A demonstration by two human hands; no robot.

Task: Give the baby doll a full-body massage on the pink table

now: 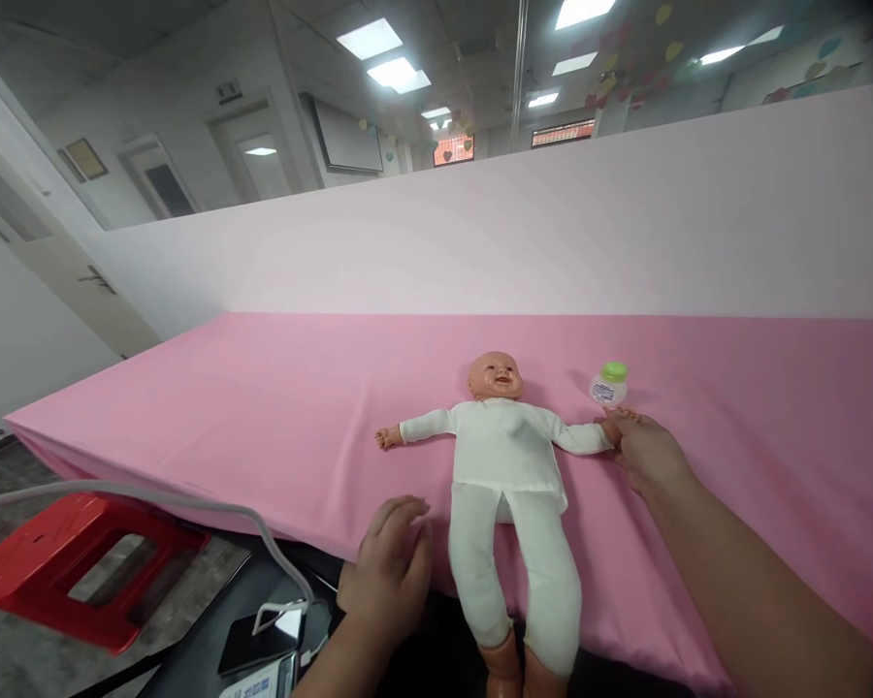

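Note:
A baby doll in a white top and trousers lies face up on the pink cloth, arms spread and feet toward me. My right hand is closed around the doll's hand on the right side. Just beyond it stands a small clear jar with a green lid and a label. Near the cloth's front edge, left of the doll's legs, my left hand is apart from the doll. Its fingers are loosely curled, with the thumb separate and nothing seen in them.
Pink cloth covers the table, backed by a white panel with glass above. A red stool is at the lower left. A phone and a grey cable are near my left arm. A door is at far left.

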